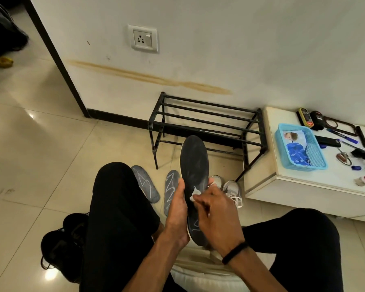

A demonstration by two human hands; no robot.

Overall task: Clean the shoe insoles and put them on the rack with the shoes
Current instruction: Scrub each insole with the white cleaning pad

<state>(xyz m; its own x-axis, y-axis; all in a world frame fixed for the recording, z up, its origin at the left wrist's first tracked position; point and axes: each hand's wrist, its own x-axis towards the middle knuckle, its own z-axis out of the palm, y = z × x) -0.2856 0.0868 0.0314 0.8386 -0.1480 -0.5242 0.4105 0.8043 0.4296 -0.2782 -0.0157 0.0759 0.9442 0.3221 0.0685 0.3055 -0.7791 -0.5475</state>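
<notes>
Your left hand grips the long black foam insole along its left edge, fingers curled round it, holding it toe-up in front of you so its upper face is turned toward you for wiping. Your right hand pinches a small white wipe between its fingertips and presses it on the middle of the insole. The far half looks smeared and dull, while white scribble marks show near the heel, so I judge the wiping is only partly done.

On the cream tiled floor, just beyond your left knee, lie two grey insoles with white scribbles, side by side and untouched. A pair of grey laced sneakers stands just right of the held insole, partly hidden by your right hand. A pair of black shoes sits near left, beside your left leg.

The black metal bar rack stands far, against the wall, nothing on the bars that show. To its right, touching or just beside it, is a low white cabinet carrying a blue plastic basket and small clutter. The sneakers and the floor insoles lie between you and the rack, so you will likely reach over them.
</notes>
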